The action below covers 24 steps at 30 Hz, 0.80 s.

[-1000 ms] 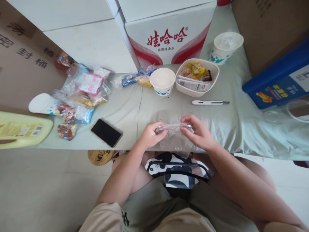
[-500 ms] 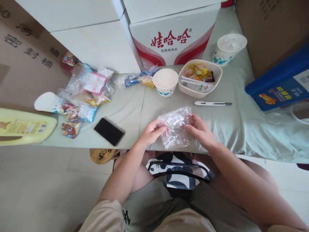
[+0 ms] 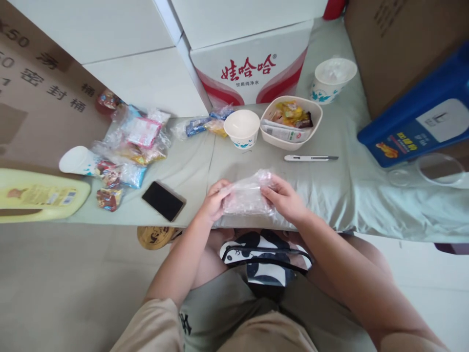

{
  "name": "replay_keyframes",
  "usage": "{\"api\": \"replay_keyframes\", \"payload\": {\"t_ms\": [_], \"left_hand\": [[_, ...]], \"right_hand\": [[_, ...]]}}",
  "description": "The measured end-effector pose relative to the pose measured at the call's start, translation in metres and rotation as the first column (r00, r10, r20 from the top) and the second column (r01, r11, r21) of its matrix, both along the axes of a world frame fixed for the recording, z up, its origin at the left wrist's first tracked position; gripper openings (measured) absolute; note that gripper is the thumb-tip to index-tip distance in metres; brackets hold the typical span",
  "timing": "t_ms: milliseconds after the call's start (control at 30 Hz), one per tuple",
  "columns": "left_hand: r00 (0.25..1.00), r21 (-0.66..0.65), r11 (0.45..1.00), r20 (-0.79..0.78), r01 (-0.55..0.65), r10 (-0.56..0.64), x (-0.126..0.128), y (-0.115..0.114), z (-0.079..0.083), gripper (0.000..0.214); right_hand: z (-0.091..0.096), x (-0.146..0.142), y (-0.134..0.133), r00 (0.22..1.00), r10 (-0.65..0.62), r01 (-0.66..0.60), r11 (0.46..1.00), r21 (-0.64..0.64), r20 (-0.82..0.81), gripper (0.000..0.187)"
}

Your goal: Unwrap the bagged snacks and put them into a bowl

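Note:
A crumpled clear plastic bag is stretched between both hands, just above the front of the cloth-covered surface. My left hand pinches its left side between thumb and fingers. On the right side my right hand grips it, thumb on top. Beyond the hands stands a white paper cup with blue leaves. A cream bowl holding yellow packets and a white sachet touches it on the right. The utility knife lies in front of the bowl.
A black phone lies to the left, beside snack packets and a tipped paper cup. Another cup with plastic inside stands back right. A blue container and clear plastic lid are at right; boxes line the back.
The bag has been pulled flatter and wider between my hands, and its lower part no longer hangs down. The whole view has shifted slightly.

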<state>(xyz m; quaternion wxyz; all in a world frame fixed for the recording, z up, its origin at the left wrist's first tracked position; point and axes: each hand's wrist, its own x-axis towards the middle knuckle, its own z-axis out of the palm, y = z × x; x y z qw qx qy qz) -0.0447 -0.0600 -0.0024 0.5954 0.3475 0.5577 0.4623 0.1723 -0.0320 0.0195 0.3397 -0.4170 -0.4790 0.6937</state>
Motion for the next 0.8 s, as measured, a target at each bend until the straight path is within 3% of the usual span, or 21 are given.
{"api": "replay_keyframes", "payload": {"t_ms": [133, 200, 267, 367, 467, 533, 600, 667, 733, 800], "left_hand": [[0.999, 0.05, 0.998, 0.033, -0.021, 0.02, -0.002, 0.004, 0.012, 0.061], [0.998, 0.1, 0.994, -0.058, -0.032, 0.038, 0.001, 0.007, 0.011, 0.061], [0.98, 0.14, 0.99, -0.199, 0.013, 0.015, 0.005, 0.01, 0.006, 0.047], [0.921, 0.213, 0.974, -0.389, 0.079, 0.011, 0.011, 0.014, -0.003, 0.028], [0.791, 0.418, 0.908, -0.543, -0.036, 0.282, 0.019, 0.019, -0.003, 0.021], [0.741, 0.481, 0.876, -0.575, -0.035, 0.345, 0.029, 0.024, 0.004, 0.018], [0.798, 0.439, 0.896, -0.561, 0.063, 0.219, 0.043, 0.028, 0.013, 0.026], [0.873, 0.379, 0.91, -0.486, 0.17, 0.039, 0.06, 0.033, 0.02, 0.048], [0.912, 0.328, 0.913, -0.397, 0.243, -0.1, 0.076, 0.037, 0.022, 0.064], [0.911, 0.301, 0.91, -0.381, 0.284, -0.158, 0.082, 0.044, 0.023, 0.066]], "right_hand": [[0.006, -0.002, 0.007, 0.979, 0.056, -0.067, 0.996, -0.051, -0.193, 0.025], [0.006, 0.001, 0.011, 0.987, 0.08, -0.088, 0.995, -0.055, -0.139, 0.032], [0.003, 0.004, 0.014, 0.998, 0.045, -0.045, 0.999, 0.002, 0.035, 0.036], [-0.001, 0.009, 0.018, 0.951, -0.142, 0.095, 0.98, 0.176, 0.275, 0.027], [-0.002, 0.012, 0.022, 0.876, -0.347, 0.225, 0.909, 0.352, 0.335, 0.045], [0.0, 0.013, 0.025, 0.858, -0.404, 0.242, 0.863, 0.443, 0.319, 0.03], [0.002, 0.012, 0.026, 0.89, -0.381, 0.217, 0.837, 0.503, 0.251, 0.012], [0.004, 0.01, 0.024, 0.952, -0.273, 0.174, 0.858, 0.483, 0.142, 0.007], [0.004, 0.009, 0.022, 0.989, -0.147, 0.14, 0.924, 0.357, -0.009, 0.012], [0.002, 0.011, 0.021, 0.983, -0.088, 0.119, 0.974, 0.194, -0.162, 0.02]]}}
